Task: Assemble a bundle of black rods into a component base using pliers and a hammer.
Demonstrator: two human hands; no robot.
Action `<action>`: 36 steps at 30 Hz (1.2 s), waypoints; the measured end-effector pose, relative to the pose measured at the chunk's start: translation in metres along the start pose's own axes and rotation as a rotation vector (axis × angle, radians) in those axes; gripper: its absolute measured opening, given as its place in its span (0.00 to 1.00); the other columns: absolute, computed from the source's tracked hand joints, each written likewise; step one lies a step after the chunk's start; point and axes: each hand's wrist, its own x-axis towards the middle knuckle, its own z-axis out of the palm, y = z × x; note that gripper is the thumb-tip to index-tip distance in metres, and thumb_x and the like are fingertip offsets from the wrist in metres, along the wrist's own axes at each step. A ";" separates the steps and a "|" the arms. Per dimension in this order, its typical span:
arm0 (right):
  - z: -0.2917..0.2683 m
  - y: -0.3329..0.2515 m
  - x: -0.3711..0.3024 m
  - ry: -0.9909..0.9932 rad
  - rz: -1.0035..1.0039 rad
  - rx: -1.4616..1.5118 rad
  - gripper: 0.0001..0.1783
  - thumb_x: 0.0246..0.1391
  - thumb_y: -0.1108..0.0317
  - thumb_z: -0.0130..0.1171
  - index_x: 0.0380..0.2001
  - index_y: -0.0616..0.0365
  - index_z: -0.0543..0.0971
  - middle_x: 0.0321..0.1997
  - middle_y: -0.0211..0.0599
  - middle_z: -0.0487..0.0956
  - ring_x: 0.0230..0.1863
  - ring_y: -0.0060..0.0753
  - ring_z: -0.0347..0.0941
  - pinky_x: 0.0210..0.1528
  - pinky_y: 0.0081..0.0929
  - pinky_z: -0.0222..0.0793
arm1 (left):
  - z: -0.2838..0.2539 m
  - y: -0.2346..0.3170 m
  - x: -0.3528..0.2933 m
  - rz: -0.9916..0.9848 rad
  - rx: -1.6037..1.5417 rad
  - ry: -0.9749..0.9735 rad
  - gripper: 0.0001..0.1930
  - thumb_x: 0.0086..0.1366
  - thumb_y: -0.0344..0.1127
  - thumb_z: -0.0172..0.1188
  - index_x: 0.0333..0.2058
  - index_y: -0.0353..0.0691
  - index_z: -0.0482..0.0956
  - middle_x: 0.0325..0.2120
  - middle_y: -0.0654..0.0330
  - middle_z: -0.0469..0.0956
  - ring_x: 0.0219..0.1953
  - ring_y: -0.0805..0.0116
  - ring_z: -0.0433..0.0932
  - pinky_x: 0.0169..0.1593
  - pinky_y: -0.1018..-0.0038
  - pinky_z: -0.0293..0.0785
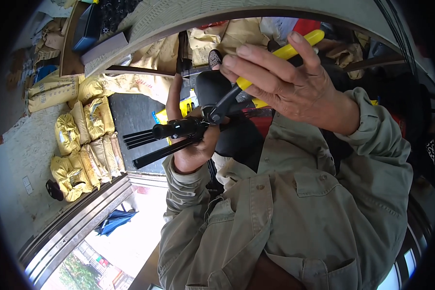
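Note:
My right hand (pixel 295 89) is closed round a yellow handle of a pair of cutting pliers (pixel 250 79), its fingers long and partly stretched along the grip. The pliers' dark jaws point down-left and meet a black bundle of thin rods with a round knob (pixel 179 129), which looks like a folded umbrella frame. My left hand (pixel 209 145) grips this frame from below, close to the jaws; most of its fingers are hidden. Whether the jaws bite on a part of it I cannot tell.
Several yellow sacks (pixel 84 145) stand against the wall at left. A raised counter edge (pixel 179 26) curves across the top, with more sacks beneath it. A bare limb (pixel 175 96) shows beyond my left hand. A blue umbrella (pixel 115 221) lies outside the doorway.

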 end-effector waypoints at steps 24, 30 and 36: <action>-0.047 0.016 -0.005 -0.760 0.259 1.238 0.37 0.41 0.66 0.63 0.52 0.62 0.57 0.44 0.49 0.71 0.44 0.43 0.72 0.39 0.29 0.71 | -0.017 -0.020 -0.013 0.056 -0.192 -0.128 0.29 0.43 0.42 0.69 0.42 0.31 0.72 0.37 0.53 0.75 0.38 0.66 0.73 0.42 0.72 0.67; -0.054 0.014 -0.016 -0.724 0.216 1.076 0.37 0.40 0.63 0.63 0.52 0.61 0.59 0.45 0.49 0.70 0.42 0.42 0.71 0.39 0.30 0.70 | -0.026 -0.024 -0.008 -0.001 -0.240 -0.358 0.26 0.47 0.42 0.67 0.40 0.31 0.71 0.41 0.53 0.72 0.41 0.66 0.71 0.45 0.72 0.65; -0.045 0.025 -0.008 -0.739 0.123 1.006 0.29 0.38 0.68 0.62 0.48 0.57 0.67 0.47 0.45 0.66 0.41 0.39 0.70 0.41 0.31 0.69 | -0.016 -0.023 -0.009 0.075 -0.113 -0.151 0.28 0.51 0.48 0.63 0.43 0.30 0.69 0.39 0.55 0.71 0.40 0.68 0.69 0.45 0.75 0.63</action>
